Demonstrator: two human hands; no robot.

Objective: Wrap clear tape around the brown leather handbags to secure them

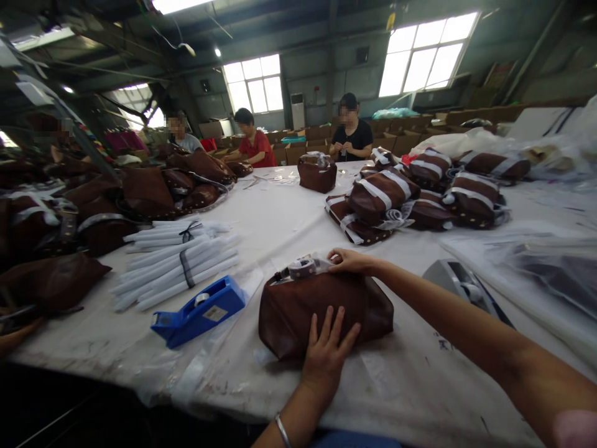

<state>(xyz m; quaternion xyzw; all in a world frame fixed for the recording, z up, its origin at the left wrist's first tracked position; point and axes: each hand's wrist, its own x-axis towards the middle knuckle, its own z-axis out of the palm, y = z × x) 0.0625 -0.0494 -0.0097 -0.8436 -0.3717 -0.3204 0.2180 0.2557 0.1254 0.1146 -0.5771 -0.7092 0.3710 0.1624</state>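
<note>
A dark brown leather handbag point(289, 314) lies on the white-covered table right before me. My left hand point(329, 342) rests flat on its near side, fingers spread; a silver bracelet circles that wrist. At the bag's top edge, my right hand point(349, 261) has its fingers bent onto the white wrapping point(321, 264) beside a rolled, studded strap point(303, 269). The fingertips seem pinched on this wrapping, though the hand partly hides them. Left of the bag sits a blue tape dispenser point(200, 311); a grey tape dispenser point(459, 286) stands beyond my right forearm.
Bundled white paper rolls point(177, 267) lie at left, near heaped brown bags point(144, 193). More bags with white wrapping strips point(382, 196) are piled at back right. Another brown bag point(317, 174) stands at the far side, before a person in black point(352, 134). Other people work at left.
</note>
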